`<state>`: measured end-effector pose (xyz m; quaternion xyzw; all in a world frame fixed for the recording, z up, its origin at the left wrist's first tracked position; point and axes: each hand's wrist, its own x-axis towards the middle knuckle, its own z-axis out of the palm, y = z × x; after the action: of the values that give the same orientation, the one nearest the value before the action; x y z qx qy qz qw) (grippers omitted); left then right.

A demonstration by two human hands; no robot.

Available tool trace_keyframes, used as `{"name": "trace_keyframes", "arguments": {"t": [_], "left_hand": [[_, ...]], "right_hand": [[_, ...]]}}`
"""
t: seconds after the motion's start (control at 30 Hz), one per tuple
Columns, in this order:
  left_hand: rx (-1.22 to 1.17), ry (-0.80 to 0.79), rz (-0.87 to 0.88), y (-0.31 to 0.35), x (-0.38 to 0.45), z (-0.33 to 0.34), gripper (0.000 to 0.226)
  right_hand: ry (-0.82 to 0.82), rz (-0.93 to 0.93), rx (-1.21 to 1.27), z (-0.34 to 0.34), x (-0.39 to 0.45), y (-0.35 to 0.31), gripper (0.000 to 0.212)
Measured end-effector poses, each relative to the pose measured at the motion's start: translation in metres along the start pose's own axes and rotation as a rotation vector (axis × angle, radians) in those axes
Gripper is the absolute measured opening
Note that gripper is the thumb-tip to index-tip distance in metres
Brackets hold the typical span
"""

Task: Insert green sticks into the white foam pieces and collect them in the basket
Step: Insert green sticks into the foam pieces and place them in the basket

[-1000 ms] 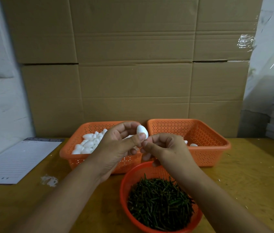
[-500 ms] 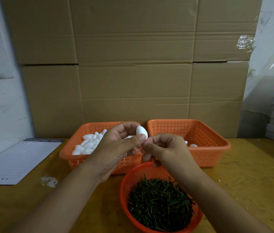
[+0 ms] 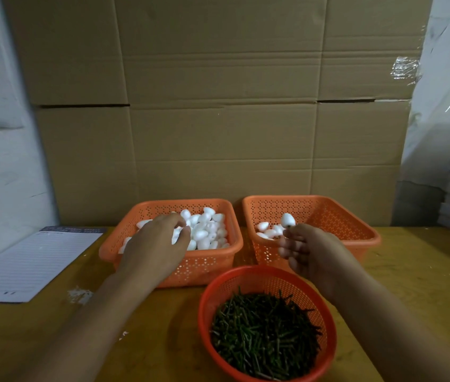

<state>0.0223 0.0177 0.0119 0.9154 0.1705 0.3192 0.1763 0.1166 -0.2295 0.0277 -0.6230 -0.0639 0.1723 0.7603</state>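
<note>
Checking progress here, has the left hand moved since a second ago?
Yes. The left hand has moved left, away from the right hand, and now reaches into the left basket of foam pieces.

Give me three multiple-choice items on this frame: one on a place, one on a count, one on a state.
1. Where do the green sticks lie?
A. round red basket
B. left orange basket
C. on the notepad

2. How many baskets stand on the table?
A. two
B. three
C. four

3. What is the right hand doing?
A. resting flat on the table
B. holding a white foam piece over the right orange basket
C. digging in the sticks

Answers: 1 A, sticks fill the round red basket. 2 B, two orange, one red. 3 B, white foam piece at its fingertips above the right orange basket.
</note>
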Motion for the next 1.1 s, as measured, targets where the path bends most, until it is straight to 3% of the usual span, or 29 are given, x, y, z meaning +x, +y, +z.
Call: {"name": "trace_keyframes", "arguments": {"t": [0.17,0.4,0.63,1.1], "left_hand": [[0.198,-0.131,-0.122,-0.004,-0.001,0.003,0.04],[0.316,-0.361,-0.191,-0.023,0.009,-0.006,0.084],[0.295,-0.445,-0.169,-0.03,0.011,-0.007,0.082],[0.266,-0.422,-0.184,-0.031,0.013,-0.003,0.069]], "right_hand": [[0.023,-0.085,0.103,-0.004,0.004,0.002,0.02],[-0.045,-0.126,0.04,0.004,-0.001,0.001,0.016],[-0.078,-0.147,0.0,0.008,-0.002,0.003,0.018],[-0.112,-0.161,-0.006,0.009,-0.002,0.005,0.023]]}}
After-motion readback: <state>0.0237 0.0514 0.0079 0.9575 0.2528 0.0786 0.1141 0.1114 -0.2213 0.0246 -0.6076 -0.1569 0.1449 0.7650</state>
